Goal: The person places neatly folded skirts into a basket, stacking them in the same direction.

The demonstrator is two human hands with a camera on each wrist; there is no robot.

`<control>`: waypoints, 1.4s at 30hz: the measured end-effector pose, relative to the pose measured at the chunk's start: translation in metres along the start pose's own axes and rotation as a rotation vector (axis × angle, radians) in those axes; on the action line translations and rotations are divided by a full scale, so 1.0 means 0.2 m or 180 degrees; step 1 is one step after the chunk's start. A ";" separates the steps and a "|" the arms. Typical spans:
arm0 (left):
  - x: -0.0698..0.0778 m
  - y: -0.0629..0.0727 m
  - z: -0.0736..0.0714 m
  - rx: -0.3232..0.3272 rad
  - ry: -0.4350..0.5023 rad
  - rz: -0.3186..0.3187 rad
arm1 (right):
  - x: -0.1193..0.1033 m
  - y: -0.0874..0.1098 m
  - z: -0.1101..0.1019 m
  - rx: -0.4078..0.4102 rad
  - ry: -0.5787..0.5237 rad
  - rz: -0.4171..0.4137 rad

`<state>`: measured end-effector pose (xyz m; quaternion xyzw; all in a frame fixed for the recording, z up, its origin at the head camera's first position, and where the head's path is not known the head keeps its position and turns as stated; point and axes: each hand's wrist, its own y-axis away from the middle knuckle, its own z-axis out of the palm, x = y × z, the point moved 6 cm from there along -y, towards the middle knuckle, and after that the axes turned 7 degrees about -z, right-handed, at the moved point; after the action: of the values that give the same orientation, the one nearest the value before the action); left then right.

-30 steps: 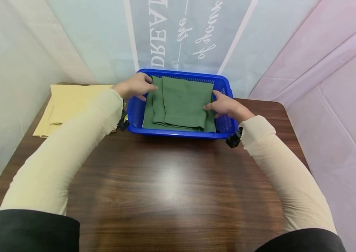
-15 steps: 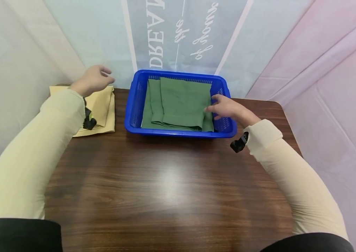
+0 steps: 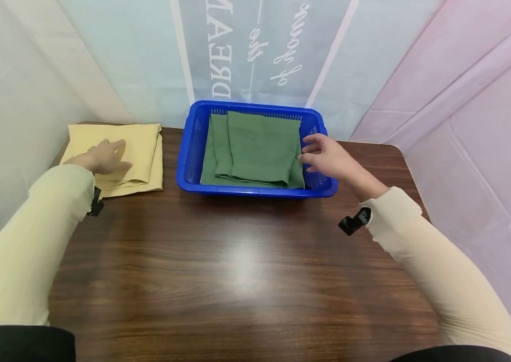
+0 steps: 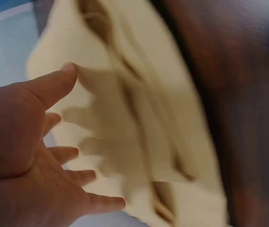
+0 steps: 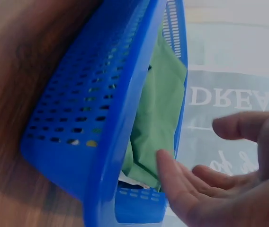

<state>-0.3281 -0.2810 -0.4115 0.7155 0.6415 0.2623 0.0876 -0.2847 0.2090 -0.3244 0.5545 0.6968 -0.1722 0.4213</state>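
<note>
Over the folded yellow cloth (image 3: pixel 140 146) at the table's left side is my left hand (image 3: pixel 101 158), its fingers spread and nothing held. The left wrist view shows that hand's shadow on the layered yellow fabric (image 4: pixel 120 123). Folded green cloth (image 3: pixel 262 146) lies in layers inside a blue plastic basket (image 3: pixel 255 191) at the back middle. By the basket's right end, my right hand (image 3: pixel 325 156) hovers with loosely bent fingers and holds nothing. In the right wrist view its fingers (image 5: pixel 172 182) overlap the basket's far end, apart from the green cloth.
A dark brown wooden table (image 3: pixel 237 251) lies under everything. Behind it hangs a pale blue printed sheet (image 3: pixel 255 50), close to the basket's back rim. Pale sheets also flank the left and right sides.
My left hand has left the basket and swung left, down over the yellow cloth. My right hand has drawn slightly back from the green cloth, which stays in the basket.
</note>
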 end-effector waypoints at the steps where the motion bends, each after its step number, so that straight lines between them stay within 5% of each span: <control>1: -0.01 0.00 0.02 -0.0009 -0.0087 0.0054 | 0.00 0.01 -0.01 0.0088 -0.0033 -0.0038; 7: -0.02 0.01 0.06 0.0052 -0.0172 0.0184 | 0.00 0.09 -0.01 0.0358 -0.0277 -0.0180; 19: -0.01 0.07 0.11 0.0166 -0.0071 0.0204 | 0.05 0.22 0.10 0.0245 -0.0746 -0.0363; 33: 0.06 0.29 0.25 0.0145 -0.0137 0.0369 | 0.18 0.38 0.31 -0.0057 -0.1015 -0.0384; 42: 0.13 0.52 0.39 -0.0040 -0.0028 0.0504 | 0.31 0.46 0.45 -0.0381 -0.1192 -0.0123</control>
<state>-0.1980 -0.2564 -0.4224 0.7646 0.5809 0.2693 0.0738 -0.1673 0.2139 -0.4036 0.4732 0.6257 -0.2387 0.5724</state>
